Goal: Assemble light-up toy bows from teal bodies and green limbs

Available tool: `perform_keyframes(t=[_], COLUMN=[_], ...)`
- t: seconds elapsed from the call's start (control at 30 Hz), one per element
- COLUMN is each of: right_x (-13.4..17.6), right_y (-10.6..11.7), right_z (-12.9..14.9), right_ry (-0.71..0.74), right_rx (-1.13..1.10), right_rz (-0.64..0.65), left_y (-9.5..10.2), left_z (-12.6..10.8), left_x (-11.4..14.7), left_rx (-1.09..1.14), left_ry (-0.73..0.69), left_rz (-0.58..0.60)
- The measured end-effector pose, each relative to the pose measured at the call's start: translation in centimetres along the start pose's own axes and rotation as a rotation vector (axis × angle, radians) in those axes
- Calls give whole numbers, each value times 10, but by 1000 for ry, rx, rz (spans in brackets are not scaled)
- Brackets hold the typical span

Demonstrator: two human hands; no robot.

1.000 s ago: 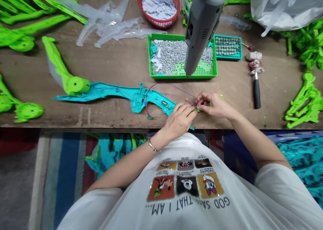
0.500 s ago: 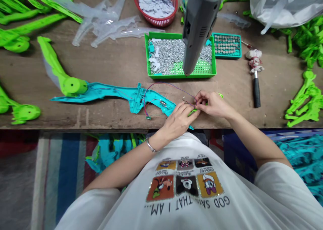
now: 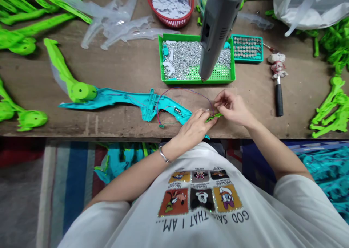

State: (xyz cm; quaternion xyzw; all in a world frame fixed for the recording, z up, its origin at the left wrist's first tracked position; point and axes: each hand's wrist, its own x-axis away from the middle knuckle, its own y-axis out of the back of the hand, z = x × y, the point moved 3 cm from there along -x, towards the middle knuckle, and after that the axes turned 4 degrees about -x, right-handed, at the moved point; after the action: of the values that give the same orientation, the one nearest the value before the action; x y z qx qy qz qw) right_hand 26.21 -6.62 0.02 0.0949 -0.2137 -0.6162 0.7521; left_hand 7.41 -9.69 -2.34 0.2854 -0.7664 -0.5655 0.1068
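Note:
A long blue plastic half-shell (image 3: 117, 97) lies along the table's front edge. My left hand (image 3: 195, 124) is closed over its right end, with the fingertips at a small bright green piece (image 3: 216, 116). Just to the right, my right hand (image 3: 231, 107) is raised slightly, its fingers curled and thumb bent in; what they hold, if anything, is too small to make out. A thin red and blue wire (image 3: 188, 89) arcs from a little green circuit board (image 3: 161, 126) towards the hands. Inside the shell sits a small metal spring-like part (image 3: 177, 110).
A grey electric screwdriver (image 3: 216, 33) hangs over a green tray of screws (image 3: 185, 81). Behind are a blue tray of metal cells (image 3: 247, 60) and a red basket (image 3: 174, 22). A black-handled hammer (image 3: 279, 95) lies right. Green shells (image 3: 81, 91) lie left.
My right hand has come away from the left fingertips, slightly up and right, uncovering more of the green piece. My left hand stays on the blue shell. The view has shifted slightly.

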Motion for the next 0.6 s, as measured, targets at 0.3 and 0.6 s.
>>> perform_keyframes(t=[0.3,0.6], right_x=[19,39], right_y=[-18,-8], right_z=[15,-2], right_ry=[148,200], right_rx=[286,191], right_rz=[95,-5], left_y=[-1,2], left_z=[0,3], left_x=[15,9], left_rx=[2,17], left_ry=[106,159], left_rz=[-236,-212])
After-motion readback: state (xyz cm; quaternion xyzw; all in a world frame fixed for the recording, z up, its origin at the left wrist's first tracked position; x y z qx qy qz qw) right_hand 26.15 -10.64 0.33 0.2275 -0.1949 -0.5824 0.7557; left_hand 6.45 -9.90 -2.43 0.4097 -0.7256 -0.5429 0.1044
